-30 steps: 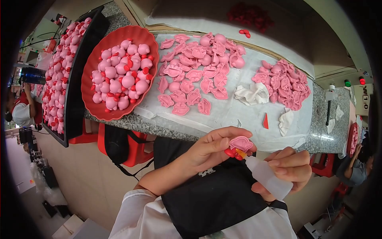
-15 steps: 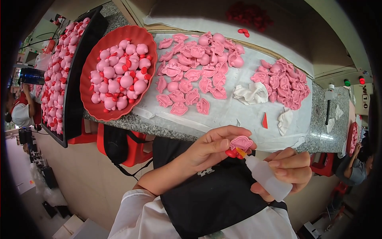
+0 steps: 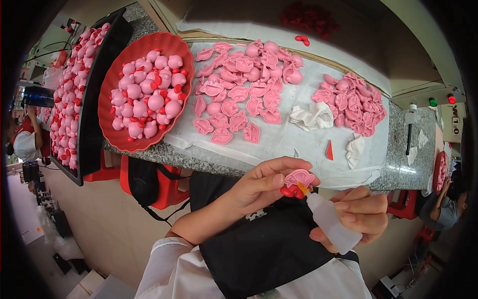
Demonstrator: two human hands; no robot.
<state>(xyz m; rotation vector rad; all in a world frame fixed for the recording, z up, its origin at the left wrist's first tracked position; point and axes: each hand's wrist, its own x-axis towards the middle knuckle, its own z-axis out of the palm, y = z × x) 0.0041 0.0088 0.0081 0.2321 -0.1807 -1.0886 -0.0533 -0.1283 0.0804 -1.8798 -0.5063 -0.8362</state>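
Observation:
Just past the table's near edge, my left hand (image 3: 266,180) pinches a pink molded half-shell (image 3: 298,177), its hollow side showing. A red bow-shaped piece (image 3: 293,192) sits at the shell's lower edge. My right hand (image 3: 362,215) is wrapped around a white squeeze bottle (image 3: 332,222), tilted up to the left. Its orange nozzle tip (image 3: 302,188) touches or nearly touches the shell by the red piece; the exact contact is too small to tell. Loose pink half-shells (image 3: 239,94) lie on the white-covered table (image 3: 249,149) ahead of my hands.
Assembled pink-and-red balls fill a scalloped red bowl (image 3: 107,119) and a long black tray (image 3: 88,124) at left. More half-shells (image 3: 351,104) are heaped at right, near crumpled tissue (image 3: 312,116) and a small red triangular piece (image 3: 329,150). Other people (image 3: 27,144) work at both sides.
The nozzle tip has shifted slightly along the shell's edge beside the red piece, and the shell has turned a little. Both hands keep their hold; the whole view has moved slightly.

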